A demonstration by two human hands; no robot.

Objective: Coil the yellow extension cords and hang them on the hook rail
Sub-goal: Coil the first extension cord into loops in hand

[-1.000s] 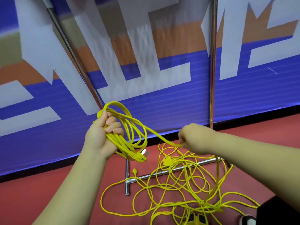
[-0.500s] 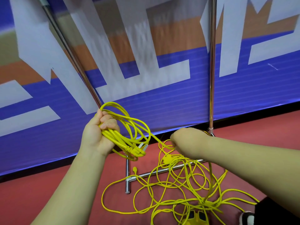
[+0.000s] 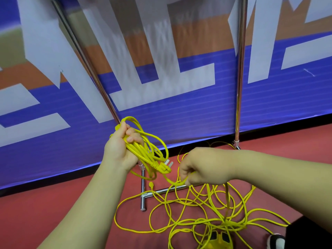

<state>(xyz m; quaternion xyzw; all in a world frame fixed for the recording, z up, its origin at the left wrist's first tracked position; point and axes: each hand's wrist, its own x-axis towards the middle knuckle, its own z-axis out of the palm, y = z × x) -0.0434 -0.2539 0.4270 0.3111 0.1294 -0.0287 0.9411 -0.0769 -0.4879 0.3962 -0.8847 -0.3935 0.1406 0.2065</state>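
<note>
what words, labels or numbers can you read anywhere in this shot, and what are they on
No text here can be read.
The banner: big white strokes on blue and orange, cropped and blurred; no word or number can be made out.
The plug, the coiled yellow cord and the loose yellow cord: no marking visible.
The yellow socket block at the bottom edge: no label legible.

head-worn view looks forward-down, close over both hands.
</note>
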